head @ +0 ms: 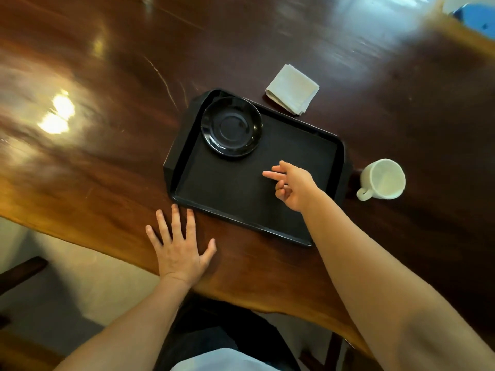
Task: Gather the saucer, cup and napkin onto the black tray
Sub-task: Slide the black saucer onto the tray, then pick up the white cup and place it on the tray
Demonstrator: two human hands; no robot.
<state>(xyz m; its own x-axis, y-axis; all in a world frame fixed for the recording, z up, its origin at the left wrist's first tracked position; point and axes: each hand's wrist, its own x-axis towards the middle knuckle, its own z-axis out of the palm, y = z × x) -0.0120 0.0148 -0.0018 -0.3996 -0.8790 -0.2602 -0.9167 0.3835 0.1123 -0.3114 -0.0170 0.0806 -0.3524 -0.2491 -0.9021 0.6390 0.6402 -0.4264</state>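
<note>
A black saucer (231, 126) lies in the far left corner of the black tray (230, 191). A folded white napkin (292, 89) rests on the table just beyond the tray's far edge. A white cup (383, 179) stands on the table to the right of the tray, handle toward me. My right hand (293, 185) hovers over the tray's right half, fingers loosely apart, holding nothing. My left hand (179, 245) lies flat on the table with spread fingers, its fingertips at the tray's near left corner.
The dark glossy wooden table (107, 103) has a curved near edge (80, 239) close to my body. A blue object (476, 17) sits at the far right corner. A chair part (21, 271) shows at the lower left, over the pale floor.
</note>
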